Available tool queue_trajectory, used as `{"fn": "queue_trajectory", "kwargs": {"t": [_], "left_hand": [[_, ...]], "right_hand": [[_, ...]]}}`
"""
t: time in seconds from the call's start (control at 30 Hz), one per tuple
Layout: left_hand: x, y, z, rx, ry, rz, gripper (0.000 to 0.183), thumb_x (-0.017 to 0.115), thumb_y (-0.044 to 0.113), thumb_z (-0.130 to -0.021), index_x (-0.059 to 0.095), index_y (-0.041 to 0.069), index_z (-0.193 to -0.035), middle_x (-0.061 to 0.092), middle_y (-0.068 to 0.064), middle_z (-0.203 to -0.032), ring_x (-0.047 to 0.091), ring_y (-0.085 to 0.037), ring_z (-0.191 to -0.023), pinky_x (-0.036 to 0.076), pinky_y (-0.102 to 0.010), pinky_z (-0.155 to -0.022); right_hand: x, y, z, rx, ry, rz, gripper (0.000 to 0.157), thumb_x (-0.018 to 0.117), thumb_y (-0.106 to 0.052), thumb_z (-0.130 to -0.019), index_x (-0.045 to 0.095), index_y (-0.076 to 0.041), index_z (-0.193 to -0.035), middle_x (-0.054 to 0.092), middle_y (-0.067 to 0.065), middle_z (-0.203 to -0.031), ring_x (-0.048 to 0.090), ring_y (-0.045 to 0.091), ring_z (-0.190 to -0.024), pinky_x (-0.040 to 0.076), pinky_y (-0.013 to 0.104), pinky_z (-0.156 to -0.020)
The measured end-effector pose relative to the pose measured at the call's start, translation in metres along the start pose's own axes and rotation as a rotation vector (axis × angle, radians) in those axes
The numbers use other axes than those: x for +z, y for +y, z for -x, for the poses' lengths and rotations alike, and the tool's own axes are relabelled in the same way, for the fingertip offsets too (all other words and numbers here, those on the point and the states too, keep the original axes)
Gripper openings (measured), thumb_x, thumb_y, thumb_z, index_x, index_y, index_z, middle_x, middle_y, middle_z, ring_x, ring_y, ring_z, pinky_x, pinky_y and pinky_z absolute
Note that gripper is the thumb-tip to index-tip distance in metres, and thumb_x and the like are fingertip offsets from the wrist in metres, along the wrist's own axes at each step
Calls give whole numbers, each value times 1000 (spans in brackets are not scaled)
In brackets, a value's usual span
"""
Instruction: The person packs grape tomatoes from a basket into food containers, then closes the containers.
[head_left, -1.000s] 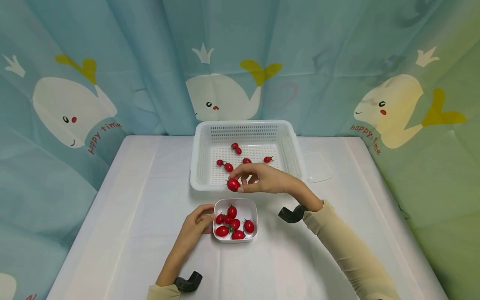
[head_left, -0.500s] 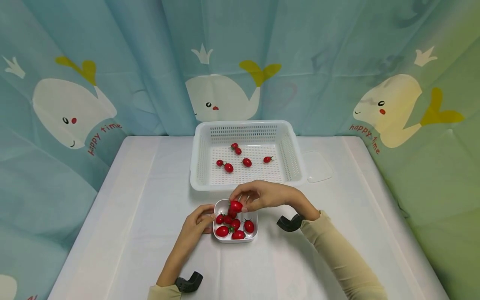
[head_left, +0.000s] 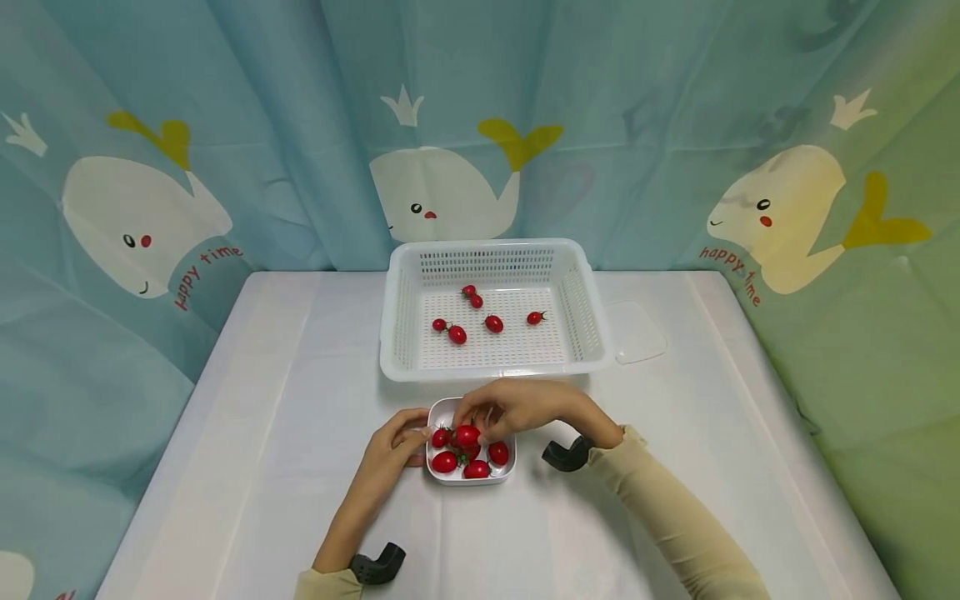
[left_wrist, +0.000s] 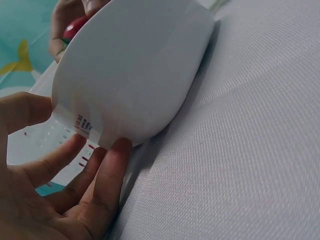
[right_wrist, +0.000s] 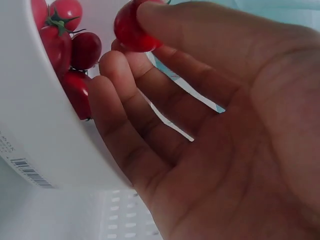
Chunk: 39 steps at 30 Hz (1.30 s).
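A small white plastic box [head_left: 472, 482] with several red cherry tomatoes [head_left: 444, 462] in it stands on the table. My left hand [head_left: 392, 446] holds the box at its left side; in the left wrist view the thumb is at the rim and the fingertips touch the outer wall [left_wrist: 135, 75]. Between thumb and fingers, my right hand [head_left: 521, 408] pinches one cherry tomato [right_wrist: 132, 30], low over the tomatoes in the box. The right hand hides part of the box's back right corner in the head view.
Behind the box stands a larger white perforated basket [head_left: 495, 372] with several cherry tomatoes [head_left: 493, 323] scattered on its bottom. A clear plastic lid [head_left: 637, 333] lies to its right. White cloth covers the table [head_left: 300, 400], and a whale-print curtain [head_left: 300, 100] hangs behind.
My right hand has carried the pinched cherry tomato from over the basket's front edge down and toward me into the box. The left hand has stayed on the box.
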<state>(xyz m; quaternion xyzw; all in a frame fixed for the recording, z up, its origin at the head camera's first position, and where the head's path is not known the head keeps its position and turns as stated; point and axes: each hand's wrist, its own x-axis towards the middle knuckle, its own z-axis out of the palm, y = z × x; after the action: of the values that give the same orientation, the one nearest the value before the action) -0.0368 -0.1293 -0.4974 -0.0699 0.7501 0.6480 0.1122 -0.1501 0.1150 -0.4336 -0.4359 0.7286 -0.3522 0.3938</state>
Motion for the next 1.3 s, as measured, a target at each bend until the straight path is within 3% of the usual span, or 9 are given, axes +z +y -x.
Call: {"fn": "queue_trajectory", "kwargs": {"t": [0.33, 0.63, 1.13, 1.3], "left_hand": [[-1, 2, 1, -7, -5, 12, 39, 65, 23, -102, 63, 7, -137, 67, -17, -134, 69, -16, -105, 62, -22, -78], [-1, 0, -1, -16, -1, 14, 38, 66, 22, -101, 64, 8, -136, 68, -16, -133, 68, -13, -103, 62, -23, -78], [0, 0, -2, -18, -2, 16, 37, 66, 21, -101, 64, 8, -136, 69, -17, -132, 69, -14, -103, 62, -23, -78], [0, 0, 0, -5, 1, 4, 38, 66, 21, -101, 64, 6, -136, 68, -18, -133, 69, -14, -104, 62, -23, -78]], "right_hand": [[9, -5, -9, 60, -7, 70, 31, 75, -5, -92, 70, -20, -119, 68, -6, -96, 62, 3, -85, 58, 20, -79], [12, -9, -10, 66, 2, 154, 30, 78, -8, -92, 71, -17, -120, 68, -5, -98, 59, 3, -87, 55, 18, -81], [9, -13, -6, 68, 10, 157, 30, 77, -8, -92, 70, -14, -121, 69, -2, -100, 61, 4, -88, 56, 19, -82], [4, -14, 0, 59, 40, 130, 30, 75, -5, -93, 70, -12, -122, 71, 4, -108, 64, 3, -90, 57, 21, -83]]}}
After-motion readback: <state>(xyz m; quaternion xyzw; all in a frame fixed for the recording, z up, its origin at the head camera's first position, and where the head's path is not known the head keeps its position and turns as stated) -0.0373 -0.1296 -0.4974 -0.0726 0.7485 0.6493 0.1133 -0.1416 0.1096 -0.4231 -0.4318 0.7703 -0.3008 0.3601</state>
